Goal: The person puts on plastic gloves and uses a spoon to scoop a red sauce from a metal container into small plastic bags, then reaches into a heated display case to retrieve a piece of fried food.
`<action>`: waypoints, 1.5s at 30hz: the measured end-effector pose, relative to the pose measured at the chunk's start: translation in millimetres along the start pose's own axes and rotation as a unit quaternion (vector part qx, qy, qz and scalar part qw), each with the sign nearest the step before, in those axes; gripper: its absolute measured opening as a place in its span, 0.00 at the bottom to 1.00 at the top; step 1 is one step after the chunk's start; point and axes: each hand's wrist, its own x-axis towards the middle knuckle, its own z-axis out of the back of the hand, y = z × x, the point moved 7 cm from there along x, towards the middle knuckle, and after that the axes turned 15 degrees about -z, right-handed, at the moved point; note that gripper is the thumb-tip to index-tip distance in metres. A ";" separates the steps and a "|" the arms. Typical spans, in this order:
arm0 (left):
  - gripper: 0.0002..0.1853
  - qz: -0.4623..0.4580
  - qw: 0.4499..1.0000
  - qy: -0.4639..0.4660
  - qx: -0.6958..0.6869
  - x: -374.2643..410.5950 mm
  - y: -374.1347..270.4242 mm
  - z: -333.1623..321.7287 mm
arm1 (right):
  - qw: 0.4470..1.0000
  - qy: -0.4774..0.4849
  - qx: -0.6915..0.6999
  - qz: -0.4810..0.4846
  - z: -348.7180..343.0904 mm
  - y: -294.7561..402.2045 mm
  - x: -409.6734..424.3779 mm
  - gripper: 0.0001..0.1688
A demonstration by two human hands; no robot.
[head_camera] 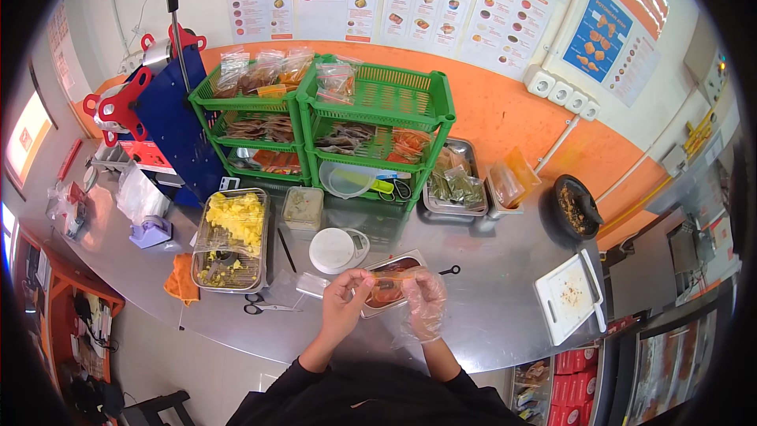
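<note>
My left hand (pixel 349 299) is bare and pinches one end of a small clear plastic bag (pixel 391 276) with something orange-red in it. The other end is between the fingers of my right hand (pixel 426 302), which wears a loose clear plastic glove. Below the bag, a rectangular steel pan (pixel 408 256) holds red-orange food, partly hidden by my hands. Just left of my left hand lies a stack of small clear bags (pixel 312 285). Behind it stands a white digital kitchen scale (pixel 332 250). A black-handled tool (pixel 450 270) sticks out to the right of the pan.
Scissors (pixel 260 307) and a covered tray of yellow food (pixel 265 248) are on the left. Green plastic racks (pixel 378 112) with packed bags stand behind. To the right are a steel pan of green packets (pixel 458 210), a stone mortar (pixel 571 207) and a white cutting board with a knife (pixel 565 307).
</note>
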 end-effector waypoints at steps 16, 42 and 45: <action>0.05 -0.010 0.993 0.059 0.106 0.2 -0.2 -6.5 | 0.999 0.004 0.000 -0.040 -9.0 0.7 0.8 0.05; 0.07 -0.014 0.991 0.076 0.113 7.9 4.5 12.0 | 0.994 0.037 -0.097 0.022 -13.0 0.0 14.8 0.04; 0.08 -0.014 0.994 0.055 0.099 8.8 6.2 19.5 | 0.992 0.038 -0.115 0.028 -12.9 -11.7 20.6 0.05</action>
